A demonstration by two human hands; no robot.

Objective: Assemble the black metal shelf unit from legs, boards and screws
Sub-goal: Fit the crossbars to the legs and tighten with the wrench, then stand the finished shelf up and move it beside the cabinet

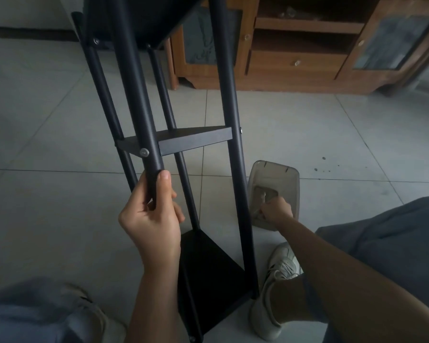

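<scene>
Shelf unit at a late stage of assembly, seen from above on a tiled floor. 4 legs are already joined to 3 boards: a bottom board near the person's feet, a middle board, and a top board at the upper edge of view. Screw heads are visible at several joints, among them 1 screw at the front corner of the middle board. The nearest leg is gripped by the left hand, fingers and thumb curled round it just below that joint. The right hand is lowered into a clear plastic box beside the frame (fingers curled, though whether a screw or tool is pinched cannot be told). Little is judged to remain: probably fitting and tightening the last screws.
</scene>
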